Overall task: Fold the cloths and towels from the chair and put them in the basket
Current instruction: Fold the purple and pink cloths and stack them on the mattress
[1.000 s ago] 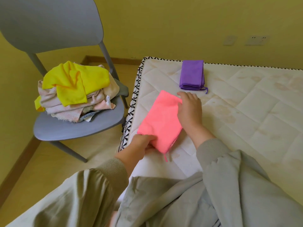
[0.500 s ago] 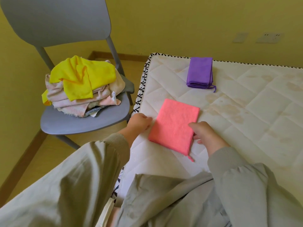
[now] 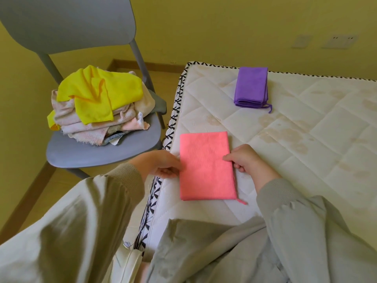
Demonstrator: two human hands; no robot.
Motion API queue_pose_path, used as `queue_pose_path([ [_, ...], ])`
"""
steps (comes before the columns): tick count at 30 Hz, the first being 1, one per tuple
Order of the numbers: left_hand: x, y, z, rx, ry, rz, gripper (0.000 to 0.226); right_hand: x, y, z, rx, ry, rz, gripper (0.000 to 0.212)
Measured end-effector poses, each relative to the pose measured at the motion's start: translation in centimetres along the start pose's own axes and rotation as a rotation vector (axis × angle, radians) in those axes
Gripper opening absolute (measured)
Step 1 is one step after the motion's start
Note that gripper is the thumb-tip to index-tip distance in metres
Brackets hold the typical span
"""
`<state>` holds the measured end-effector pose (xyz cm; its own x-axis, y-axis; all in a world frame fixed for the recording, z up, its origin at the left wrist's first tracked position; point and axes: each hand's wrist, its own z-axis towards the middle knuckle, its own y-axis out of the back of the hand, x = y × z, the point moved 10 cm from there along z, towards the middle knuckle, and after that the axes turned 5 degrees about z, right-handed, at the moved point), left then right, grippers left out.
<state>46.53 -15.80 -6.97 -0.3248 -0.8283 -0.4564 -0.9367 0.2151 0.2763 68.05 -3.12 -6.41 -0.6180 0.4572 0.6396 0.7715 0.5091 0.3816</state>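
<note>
The white quilted mattress (image 3: 295, 160) serves as the folding surface. Beside it, the grey plastic chair (image 3: 91, 154) holds the heap of unfolded yellow and pale towels (image 3: 98, 107). The pink folded microfibre cloth (image 3: 206, 166) lies flat near the mattress edge, and the purple folded cloth (image 3: 252, 86) lies well beyond it. The left hand (image 3: 161, 166) and right hand (image 3: 250, 162) each pinch one long edge with curled fingers. Lifting both sides level should keep the layers stacked. No basket shows.

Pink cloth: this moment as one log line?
pink cloth: folded, on mattress | left hand: at left edge | right hand: pinches right edge
</note>
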Motion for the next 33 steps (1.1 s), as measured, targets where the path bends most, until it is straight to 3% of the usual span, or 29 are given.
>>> queue_pose_path([
  [3, -0.5, 0.7, -0.1, -0.111, -0.027, -0.257, 0.014, 0.6, 0.1, 0.0, -0.023, 0.005, 0.038, 0.025],
  [7, -1.4, -0.8, 0.3, -0.079, -0.037, -0.491, 0.014, 0.4, -0.7, -0.2, 0.038, -0.022, 0.266, 0.021],
  [15, -3.0, 0.0, 0.4, -0.151, -0.087, -0.489, 0.013, 1.7, -0.2, -0.5, 0.144, -0.012, 0.466, 0.019],
  [20, -3.8, 1.5, 0.7, -0.23, -0.147, -0.542, 0.026, 2.0, 0.4, 0.3, 0.11, 0.023, 0.533, 0.036],
  [23, -4.3, 1.7, 0.9, -0.258, -0.241, -0.544, 0.015, 2.3, 0.4, 0.4, 0.091, 0.034, 0.526, 0.028],
  [26, -4.4, 2.1, 0.9, -0.295, -0.306, -0.583, 0.009, 2.1, 0.6, 0.7, 0.044, 0.055, 0.499, 0.047],
  [33, -4.2, 2.3, 1.1, -0.285, -0.376, -0.715, 0.006, 3.1, 0.6, 0.0, 0.01, 0.212, 0.507, 0.022],
])
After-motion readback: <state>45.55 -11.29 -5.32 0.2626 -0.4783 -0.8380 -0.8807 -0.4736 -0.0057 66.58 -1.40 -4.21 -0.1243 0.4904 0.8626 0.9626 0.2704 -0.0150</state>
